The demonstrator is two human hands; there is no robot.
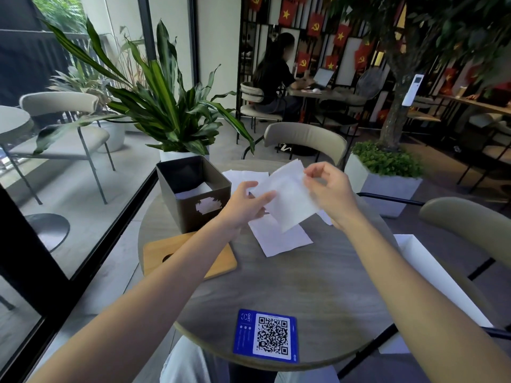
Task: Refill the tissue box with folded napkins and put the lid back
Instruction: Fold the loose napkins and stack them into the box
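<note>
The lid [221, 261], a wooden board with a dark slot, lies flat at the left edge of the round surface [318, 286], partly under the left forearm. Just behind it, at the far left edge, stands the box [193, 200], dark, square and open on top, with white napkins low inside.

The left hand [246, 203] is raised above the middle of the surface, to the right of the box. Its thumb and fingers pinch the left edge of a white napkin [287, 201]. The napkin is held up in the air, tilted, between both hands. The right hand [331, 189] grips its upper right edge with curled fingers.

Under the held napkin, loose napkins [279, 240] lie flat near the middle of the surface, and more lie toward the far edge.

A blue card [265, 335] with a QR code lies at the near edge. A long white paper [431, 272] sticks out past the right edge.
</note>
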